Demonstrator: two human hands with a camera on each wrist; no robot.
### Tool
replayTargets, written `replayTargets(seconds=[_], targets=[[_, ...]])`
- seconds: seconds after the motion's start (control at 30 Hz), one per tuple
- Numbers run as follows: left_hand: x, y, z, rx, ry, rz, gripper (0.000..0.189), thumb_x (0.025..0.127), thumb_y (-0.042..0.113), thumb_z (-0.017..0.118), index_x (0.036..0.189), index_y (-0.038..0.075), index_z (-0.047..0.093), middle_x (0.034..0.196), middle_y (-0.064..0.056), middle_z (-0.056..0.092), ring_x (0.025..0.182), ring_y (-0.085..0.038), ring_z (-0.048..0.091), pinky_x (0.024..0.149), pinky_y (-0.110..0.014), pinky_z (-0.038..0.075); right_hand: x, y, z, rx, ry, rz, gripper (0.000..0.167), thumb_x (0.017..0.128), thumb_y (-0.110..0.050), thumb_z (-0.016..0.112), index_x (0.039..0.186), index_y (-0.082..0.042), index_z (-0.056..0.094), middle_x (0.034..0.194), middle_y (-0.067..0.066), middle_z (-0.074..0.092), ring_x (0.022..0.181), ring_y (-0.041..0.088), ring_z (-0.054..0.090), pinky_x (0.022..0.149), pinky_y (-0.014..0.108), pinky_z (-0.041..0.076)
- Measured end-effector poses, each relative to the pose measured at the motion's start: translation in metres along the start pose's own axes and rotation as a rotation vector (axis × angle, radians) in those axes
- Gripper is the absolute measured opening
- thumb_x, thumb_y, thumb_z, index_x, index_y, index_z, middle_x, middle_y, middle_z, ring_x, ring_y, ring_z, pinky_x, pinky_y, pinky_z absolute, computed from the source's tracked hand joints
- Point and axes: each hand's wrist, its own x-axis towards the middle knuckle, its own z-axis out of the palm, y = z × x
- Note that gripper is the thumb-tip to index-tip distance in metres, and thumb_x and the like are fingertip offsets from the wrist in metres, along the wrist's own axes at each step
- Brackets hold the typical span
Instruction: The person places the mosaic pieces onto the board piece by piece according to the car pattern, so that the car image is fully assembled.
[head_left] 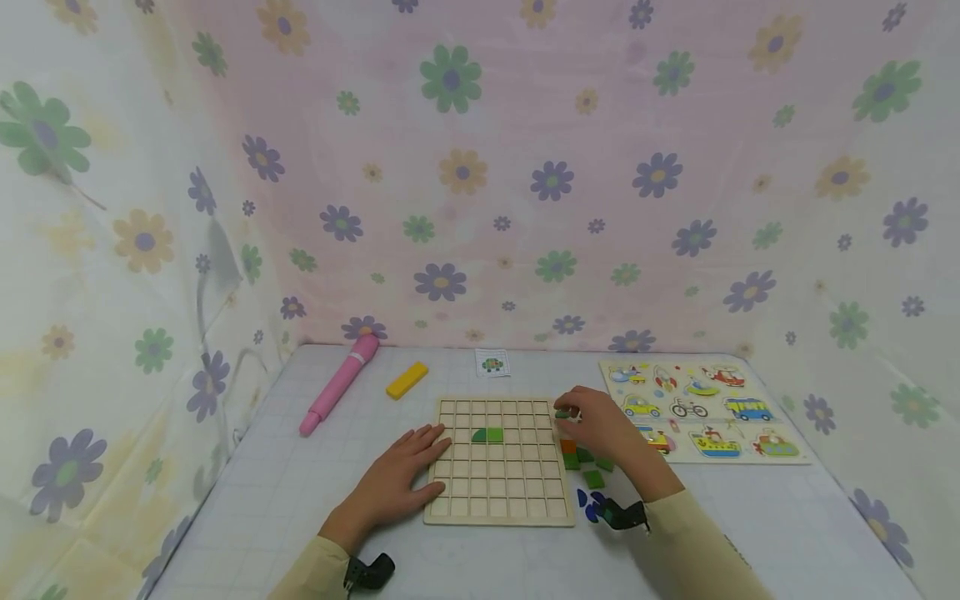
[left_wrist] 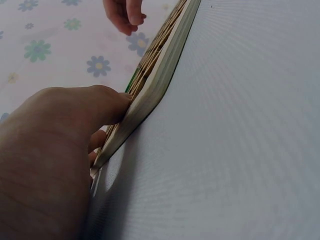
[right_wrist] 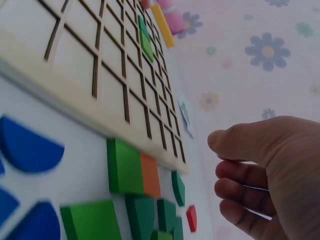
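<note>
A wooden grid board (head_left: 498, 524) lies flat on the table. In it sit a dark green quarter-round tile (head_left: 479, 436) and a light green square tile (head_left: 495, 435), side by side. My left hand (head_left: 401, 477) rests on the board's left edge with its fingers spread; in the left wrist view the thumb (left_wrist: 112, 106) touches the rim. Just past the board's right edge hovers my right hand (head_left: 600, 423), loosely curled. No tile shows between its fingers in the right wrist view. Near its fingertips, a dark green piece (right_wrist: 178, 188) and a red piece (right_wrist: 191, 218) lie on the table.
Loose green tiles (head_left: 594, 479), an orange one (head_left: 568, 447) and blue rounded ones (head_left: 582, 497) lie right of the board. Farther right is a vehicle picture puzzle (head_left: 697, 408). A small picture card (head_left: 492, 363), yellow block (head_left: 407, 380) and pink tube-shaped object (head_left: 339, 385) lie behind and left.
</note>
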Motion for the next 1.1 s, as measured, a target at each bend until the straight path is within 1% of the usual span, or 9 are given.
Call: replayTargets(seconds=[0.17,0.33,0.5,0.6,0.8,1.0,1.1], targets=[[-0.001,0.001,0.0,-0.004,-0.013,-0.008,0.071,0.104,0.047,0.067,0.165,0.016,0.049,0.174,-0.003,0.037,0.162,-0.026,0.028,0.131,-0.048,0.022,-0.009,0.014,-0.005,-0.01,0.002,0.04,0.019,0.097,-0.01,0.083,0.115,-0.006,0.08,0.099,0.0,0.069,0.084,0.015,0.059,0.074,0.038,0.056],[-0.001,0.001,0.0,0.001,-0.02,-0.013,0.071,0.104,0.048,0.066,0.165,0.016,0.049,0.174,-0.002,0.036,0.162,-0.025,0.028,0.131,-0.047,0.022,-0.016,0.023,-0.002,0.004,-0.025,0.091,0.019,0.096,-0.013,0.083,0.114,-0.006,0.08,0.096,-0.003,0.067,0.084,0.016,0.059,0.078,0.04,0.057],[-0.002,0.0,0.001,-0.005,-0.024,-0.012,0.071,0.104,0.049,0.066,0.165,0.016,0.049,0.175,-0.003,0.036,0.162,-0.026,0.027,0.131,-0.048,0.021,-0.021,0.029,0.004,-0.001,-0.052,0.139,0.02,0.094,-0.016,0.087,0.112,-0.008,0.081,0.097,-0.003,0.068,0.086,0.015,0.061,0.084,0.042,0.059],[-0.001,-0.001,0.002,-0.003,-0.02,-0.007,0.071,0.104,0.049,0.065,0.165,0.016,0.049,0.175,-0.003,0.036,0.162,-0.025,0.027,0.131,-0.048,0.021,-0.023,0.031,0.007,-0.005,-0.057,0.156,0.021,0.093,-0.016,0.088,0.112,-0.008,0.082,0.097,-0.003,0.068,0.087,0.015,0.061,0.085,0.042,0.059],[0.001,-0.002,0.0,0.01,-0.013,0.002,0.071,0.105,0.05,0.065,0.166,0.017,0.048,0.175,-0.002,0.035,0.162,-0.025,0.027,0.131,-0.047,0.021,-0.022,0.033,0.007,-0.01,-0.074,0.156,0.023,0.093,-0.015,0.087,0.113,-0.007,0.081,0.096,-0.003,0.066,0.084,0.015,0.058,0.081,0.04,0.056],[0.002,-0.001,-0.002,-0.001,-0.015,-0.008,0.071,0.105,0.048,0.066,0.165,0.016,0.048,0.175,-0.003,0.035,0.162,-0.026,0.027,0.131,-0.047,0.021,-0.018,0.032,0.008,-0.03,-0.072,0.153,0.021,0.093,-0.015,0.088,0.111,-0.008,0.081,0.097,-0.003,0.067,0.086,0.015,0.06,0.087,0.043,0.059],[0.001,0.0,-0.002,-0.007,-0.018,-0.011,0.071,0.105,0.048,0.066,0.165,0.016,0.048,0.175,-0.003,0.036,0.162,-0.026,0.028,0.131,-0.047,0.021,-0.015,0.03,0.009,-0.045,-0.076,0.127,0.02,0.092,-0.015,0.088,0.111,-0.009,0.081,0.097,-0.003,0.067,0.087,0.015,0.062,0.088,0.045,0.06]])
